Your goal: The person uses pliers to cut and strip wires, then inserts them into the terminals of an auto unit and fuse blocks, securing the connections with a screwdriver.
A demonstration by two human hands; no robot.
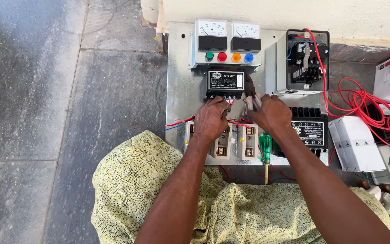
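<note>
So the biggest thing here is the grey stone floor (68, 113), with a metal panel board (179, 90) lying flat on it against the wall. A yellow-green patterned cloth (136, 180) covers the person's lap at the bottom.

On the board, top row: two white analog meters (227, 30) side by side with four coloured indicator lights under them (green, red, orange, blue). To their right sits an open grey contactor box (303, 61) with red and blue wiring inside. Below the meters is a black control unit (224, 82), and lower right another black relay module (310, 129). A loose tangle of red wire (375, 108) spills off to the right next to a white box (357, 144).

The left hand (211, 119) is curled, fingers pinching thin wires right under the black control unit's terminals. The right hand (269, 113) is closed around a pair of pliers (250, 92), whose tip points up at the same terminal strip. Both hands are just beside each other. A green-handled screwdriver (265, 149) lies by the right wrist, near the white fuse holders (248, 142).
</note>
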